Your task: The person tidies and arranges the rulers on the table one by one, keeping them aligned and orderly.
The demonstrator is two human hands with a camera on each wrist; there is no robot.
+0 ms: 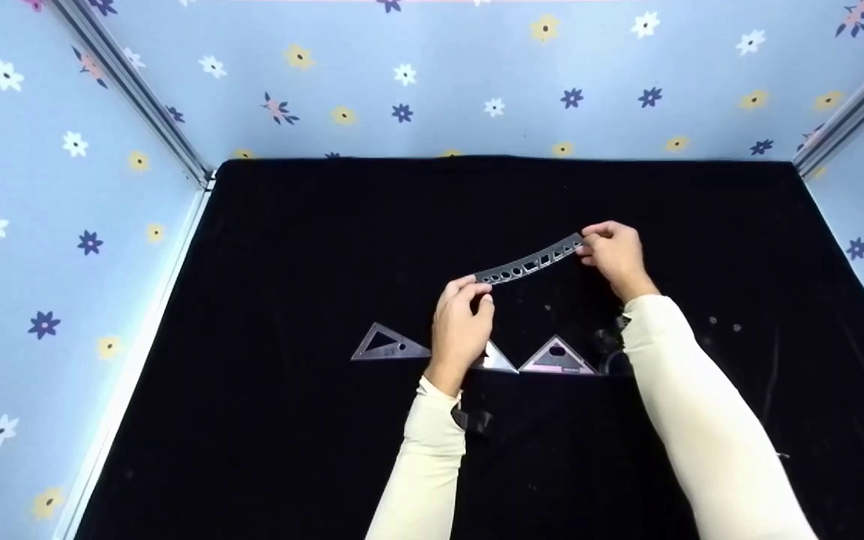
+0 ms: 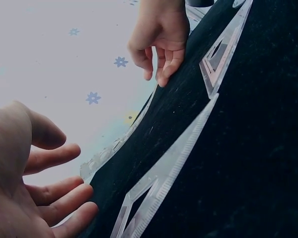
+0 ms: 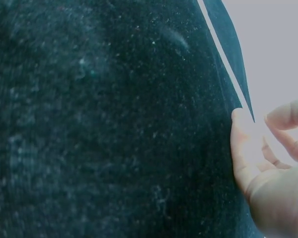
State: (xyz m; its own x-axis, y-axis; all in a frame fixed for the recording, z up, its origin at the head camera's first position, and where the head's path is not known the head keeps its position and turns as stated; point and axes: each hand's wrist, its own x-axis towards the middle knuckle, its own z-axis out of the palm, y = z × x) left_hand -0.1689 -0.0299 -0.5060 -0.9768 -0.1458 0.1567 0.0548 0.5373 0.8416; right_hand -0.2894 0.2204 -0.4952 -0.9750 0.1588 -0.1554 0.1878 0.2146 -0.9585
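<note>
A flexible stencil ruler [image 1: 529, 264] with a row of cut-out shapes is held up off the black cloth, bowed along its length. My right hand [image 1: 618, 255] pinches its far right end. At the left end, my left hand [image 1: 462, 322] touches the ruler with spread fingers; in the left wrist view its thumb stands apart from them. Below lies a row of clear set squares: one at the left [image 1: 411, 351], one partly hidden by my left hand [image 1: 503, 362], and one with a pinkish edge [image 1: 558, 367]. Beside the last is a dim curved piece [image 1: 616, 364], partly covered by my right sleeve.
Black cloth [image 1: 274, 420] covers the table. Pale blue flowered panels [image 1: 447, 82] stand at the back and both sides, with metal rails [image 1: 132, 82] at the corners. Dark wrist devices [image 1: 473, 420] sit at the cuffs.
</note>
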